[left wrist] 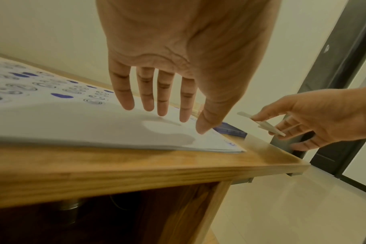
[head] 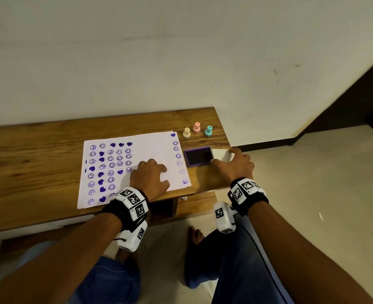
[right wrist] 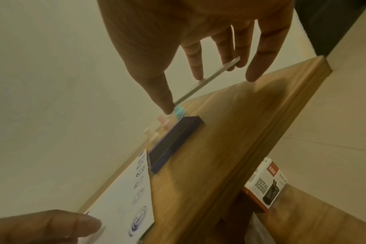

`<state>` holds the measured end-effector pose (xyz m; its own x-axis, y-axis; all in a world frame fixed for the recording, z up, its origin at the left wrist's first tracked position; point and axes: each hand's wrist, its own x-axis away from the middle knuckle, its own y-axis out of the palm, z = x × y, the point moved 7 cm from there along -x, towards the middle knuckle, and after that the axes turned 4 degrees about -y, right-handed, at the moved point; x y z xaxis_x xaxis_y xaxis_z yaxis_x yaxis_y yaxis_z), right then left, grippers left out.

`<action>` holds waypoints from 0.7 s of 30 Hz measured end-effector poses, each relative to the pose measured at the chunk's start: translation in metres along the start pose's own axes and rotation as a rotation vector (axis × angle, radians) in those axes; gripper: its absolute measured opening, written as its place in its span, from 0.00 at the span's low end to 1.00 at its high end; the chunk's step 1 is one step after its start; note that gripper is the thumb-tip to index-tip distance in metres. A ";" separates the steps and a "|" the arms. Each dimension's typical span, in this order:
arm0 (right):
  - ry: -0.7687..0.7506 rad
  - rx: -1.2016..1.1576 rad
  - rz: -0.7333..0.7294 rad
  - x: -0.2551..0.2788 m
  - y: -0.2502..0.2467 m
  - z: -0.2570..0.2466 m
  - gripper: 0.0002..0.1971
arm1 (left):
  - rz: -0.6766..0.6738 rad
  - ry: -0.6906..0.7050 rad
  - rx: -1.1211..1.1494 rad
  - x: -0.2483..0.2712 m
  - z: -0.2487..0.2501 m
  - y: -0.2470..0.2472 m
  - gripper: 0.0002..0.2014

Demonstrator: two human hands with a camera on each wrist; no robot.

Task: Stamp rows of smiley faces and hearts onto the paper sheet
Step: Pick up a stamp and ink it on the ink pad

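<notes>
A white paper sheet (head: 152, 148) lies on the wooden table (head: 38, 145), with purple smiley faces and hearts filling its left half and one column along its right edge. My left hand (head: 150, 174) rests on the blank middle, fingers straight (left wrist: 163, 107) on the paper (left wrist: 73, 125). My right hand (head: 231, 164) pinches the white ink pad lid (head: 221, 155) between thumb and fingers, tilted up just right of the open purple ink pad (head: 198, 156). The lid (right wrist: 209, 82) hangs above the table, beside the pad (right wrist: 175, 142).
Yellow (head: 186, 133), pink (head: 196, 127) and teal (head: 208, 131) stamps stand upright behind the ink pad near the wall. The table's right edge is close beside my right hand. A printed box (right wrist: 265, 184) sits on a shelf below the tabletop.
</notes>
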<state>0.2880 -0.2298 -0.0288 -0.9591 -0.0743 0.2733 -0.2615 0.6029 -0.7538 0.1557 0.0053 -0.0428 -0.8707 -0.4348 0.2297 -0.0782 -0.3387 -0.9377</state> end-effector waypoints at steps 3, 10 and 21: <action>-0.008 0.022 -0.027 0.011 0.001 0.002 0.38 | 0.045 0.027 0.013 -0.007 0.012 -0.010 0.21; -0.071 0.171 -0.054 0.047 0.026 -0.002 0.39 | 0.010 0.062 0.098 -0.020 0.031 -0.005 0.21; -0.104 0.259 0.003 0.049 0.056 -0.006 0.40 | -0.055 0.066 0.064 -0.022 0.027 0.004 0.21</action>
<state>0.2270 -0.1952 -0.0541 -0.9623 -0.1620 0.2186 -0.2653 0.3809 -0.8857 0.1877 -0.0092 -0.0448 -0.8961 -0.3591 0.2610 -0.0975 -0.4143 -0.9049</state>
